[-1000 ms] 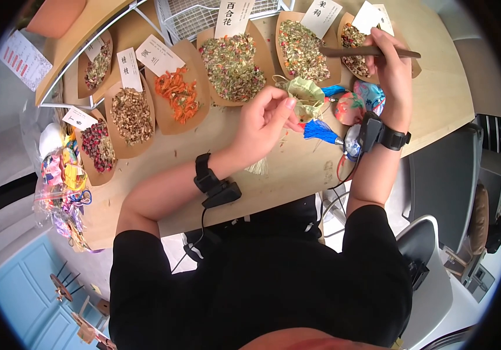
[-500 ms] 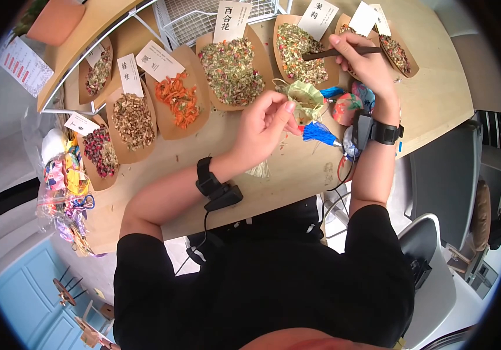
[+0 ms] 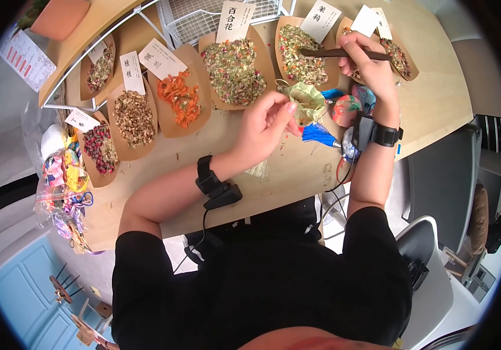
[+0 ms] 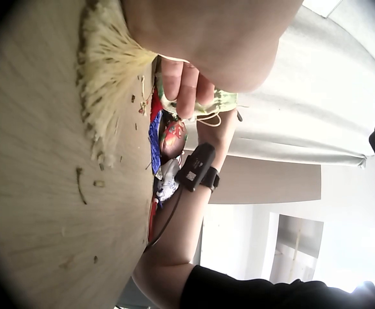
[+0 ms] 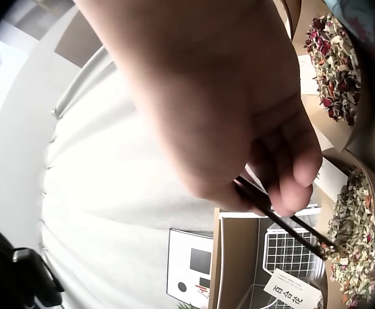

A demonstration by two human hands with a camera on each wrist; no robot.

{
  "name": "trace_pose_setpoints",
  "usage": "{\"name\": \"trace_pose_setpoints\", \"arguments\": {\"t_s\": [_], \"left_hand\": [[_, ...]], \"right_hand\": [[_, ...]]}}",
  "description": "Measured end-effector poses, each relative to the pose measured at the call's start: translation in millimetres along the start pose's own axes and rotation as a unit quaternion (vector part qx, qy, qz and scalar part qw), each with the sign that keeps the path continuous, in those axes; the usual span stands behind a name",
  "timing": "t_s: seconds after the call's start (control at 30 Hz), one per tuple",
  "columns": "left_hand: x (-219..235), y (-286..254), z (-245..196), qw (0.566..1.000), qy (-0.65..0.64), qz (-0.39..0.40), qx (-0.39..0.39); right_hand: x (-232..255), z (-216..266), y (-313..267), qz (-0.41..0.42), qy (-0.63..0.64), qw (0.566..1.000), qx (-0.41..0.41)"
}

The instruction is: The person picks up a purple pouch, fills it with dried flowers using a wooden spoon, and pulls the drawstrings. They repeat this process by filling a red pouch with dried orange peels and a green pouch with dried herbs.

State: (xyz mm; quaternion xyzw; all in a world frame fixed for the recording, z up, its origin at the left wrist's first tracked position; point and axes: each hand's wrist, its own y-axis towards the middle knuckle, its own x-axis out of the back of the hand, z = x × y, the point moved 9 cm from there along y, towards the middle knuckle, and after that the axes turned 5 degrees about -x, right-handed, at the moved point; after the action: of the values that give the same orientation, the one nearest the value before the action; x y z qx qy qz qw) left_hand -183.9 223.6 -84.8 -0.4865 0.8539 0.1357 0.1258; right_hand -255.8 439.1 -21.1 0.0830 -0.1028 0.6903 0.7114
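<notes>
My right hand (image 3: 370, 67) holds dark brown tweezers (image 3: 325, 53). Their two prongs (image 5: 290, 233) stand slightly apart in the right wrist view, tips down at the dried herb mix (image 3: 303, 65) in a brown paper boat tray. With thumb and fingertips, my left hand (image 3: 264, 127) pinches a pale green drawstring pouch (image 3: 310, 104), its gathered mouth upward and spread. The pouch's inside is mostly hidden. A cream tassel (image 4: 110, 77) hangs below the left hand, close over the table.
More paper trays of dried flowers and herbs line the back, including orange petals (image 3: 179, 99) and rosebuds (image 3: 100, 147), with name cards. Beside the right wrist lie a red patterned sachet (image 3: 347, 111) and a blue tassel (image 3: 319, 134). A bag of colourful sachets (image 3: 64, 169) sits far left.
My right hand has moved left from over the far right tray, bringing the tweezer tips to the herb mix in the neighbouring tray. The left hand and pouch have stayed nearly still.
</notes>
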Motion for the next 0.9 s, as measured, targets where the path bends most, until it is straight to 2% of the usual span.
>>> {"name": "trace_pose_setpoints", "arguments": {"t_s": [0.23, 0.37, 0.6, 0.7, 0.73, 0.83, 0.9], "left_hand": [[1, 0, 1, 1.000, -0.009, -0.003, 0.005], [2, 1, 0, 1.000, -0.007, -0.008, 0.009], [3, 1, 1, 1.000, -0.002, -0.006, 0.017], [3, 2, 1, 1.000, -0.011, -0.007, 0.013], [3, 1, 1, 1.000, -0.013, -0.008, 0.013], [2, 1, -1, 1.000, -0.017, -0.007, 0.016], [1, 2, -2, 1.000, -0.014, -0.002, 0.011]], "right_hand": [[8, 17, -10, 0.014, 0.100, 0.994, 0.043], [-1, 28, -20, 0.093, 0.154, 0.980, 0.078], [-23, 23, -27, 0.149, 0.073, 0.986, 0.022], [-6, 24, -20, 0.112, 0.136, 0.983, 0.060], [4, 23, -18, 0.065, 0.156, 0.984, 0.049], [32, 11, -12, -0.112, 0.051, 0.992, -0.012], [41, -1, -7, -0.148, -0.017, 0.987, -0.052]]}}
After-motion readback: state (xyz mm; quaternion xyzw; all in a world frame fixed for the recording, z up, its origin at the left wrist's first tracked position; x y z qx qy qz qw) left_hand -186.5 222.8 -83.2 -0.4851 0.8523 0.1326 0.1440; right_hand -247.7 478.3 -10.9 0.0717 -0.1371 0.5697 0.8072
